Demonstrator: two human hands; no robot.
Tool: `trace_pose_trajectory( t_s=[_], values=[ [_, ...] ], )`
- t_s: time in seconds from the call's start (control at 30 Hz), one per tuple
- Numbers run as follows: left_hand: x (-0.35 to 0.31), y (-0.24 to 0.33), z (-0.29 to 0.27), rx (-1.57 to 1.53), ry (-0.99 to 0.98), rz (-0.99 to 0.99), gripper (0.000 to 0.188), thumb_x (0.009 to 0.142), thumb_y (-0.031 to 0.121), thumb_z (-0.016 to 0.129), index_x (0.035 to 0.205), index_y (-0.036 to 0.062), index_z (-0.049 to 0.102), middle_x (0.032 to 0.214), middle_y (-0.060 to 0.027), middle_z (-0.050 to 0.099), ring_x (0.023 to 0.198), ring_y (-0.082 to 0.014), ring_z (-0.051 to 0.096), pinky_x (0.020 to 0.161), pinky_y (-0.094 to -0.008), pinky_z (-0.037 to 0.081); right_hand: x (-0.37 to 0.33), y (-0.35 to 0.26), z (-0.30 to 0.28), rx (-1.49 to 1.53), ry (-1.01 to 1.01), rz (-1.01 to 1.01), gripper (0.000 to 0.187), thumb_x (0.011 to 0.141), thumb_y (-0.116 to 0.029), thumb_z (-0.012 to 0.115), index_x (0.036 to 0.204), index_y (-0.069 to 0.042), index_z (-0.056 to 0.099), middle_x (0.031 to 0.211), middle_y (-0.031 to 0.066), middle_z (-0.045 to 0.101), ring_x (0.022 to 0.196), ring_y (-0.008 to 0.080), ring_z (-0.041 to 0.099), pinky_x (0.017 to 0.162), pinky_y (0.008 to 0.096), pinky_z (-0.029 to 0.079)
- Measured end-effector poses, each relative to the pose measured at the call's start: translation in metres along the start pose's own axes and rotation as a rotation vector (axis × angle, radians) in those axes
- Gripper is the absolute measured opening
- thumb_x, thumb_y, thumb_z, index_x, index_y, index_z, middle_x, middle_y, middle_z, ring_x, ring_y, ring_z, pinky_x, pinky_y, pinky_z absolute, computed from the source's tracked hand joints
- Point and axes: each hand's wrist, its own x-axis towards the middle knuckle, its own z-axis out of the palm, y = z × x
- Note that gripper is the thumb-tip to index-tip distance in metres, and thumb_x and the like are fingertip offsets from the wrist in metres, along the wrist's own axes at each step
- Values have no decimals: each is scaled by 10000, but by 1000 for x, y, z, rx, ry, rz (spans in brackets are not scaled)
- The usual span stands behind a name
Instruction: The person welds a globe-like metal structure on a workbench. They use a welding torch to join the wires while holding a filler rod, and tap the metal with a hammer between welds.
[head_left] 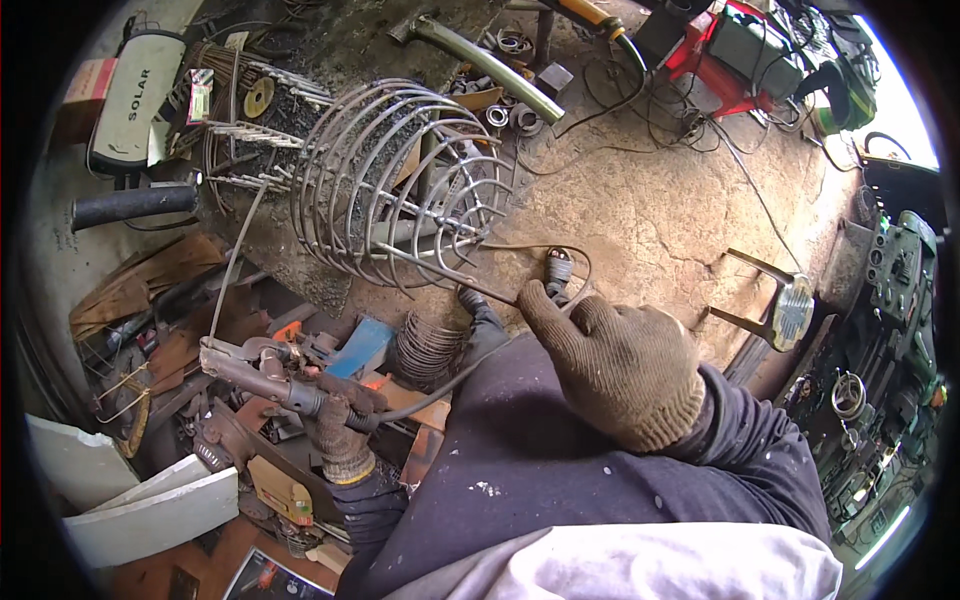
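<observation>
Hand, right (625, 372), mine: clamped on bar (485, 289) reaching wire cage (372, 200) | hand, left (338, 440), mine: wrapped round welding clamp (272, 388), which I see gripping a thin rod (233, 262) | wire cage: ahead of both hands | hammer (488, 70): lying beyond, near cage

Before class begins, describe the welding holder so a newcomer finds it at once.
From the large round wire cage, look down-left in the picture to the gloved left hand. It grips the welding holder, told from nearby scrap by its thin rod and trailing cable.
</observation>
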Motion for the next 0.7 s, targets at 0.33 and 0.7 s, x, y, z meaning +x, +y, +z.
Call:
trace_pose_trajectory(
  t_s=[0.33,0.7],
  values=[
    [-21,-4,12,116,174,123,521,840,93,724,1303,104,486,848,-50,568,645,-188,558,634,-396,525,5,-9,1,-47,27,67,426,863,-123,619,1281,-204,590,784,90,642,585,280,678,471,404,540],
    [-16,-26,-30,54,35,58,553,773,2,763,1267,67,524,1132,-48,606,980,-168,624,803,-303,547,-3,-13,20,-46,309,0,314,914,-169,655,1221,-223,701,751,105,644,678,317,668,591,438,525]
  ],
)
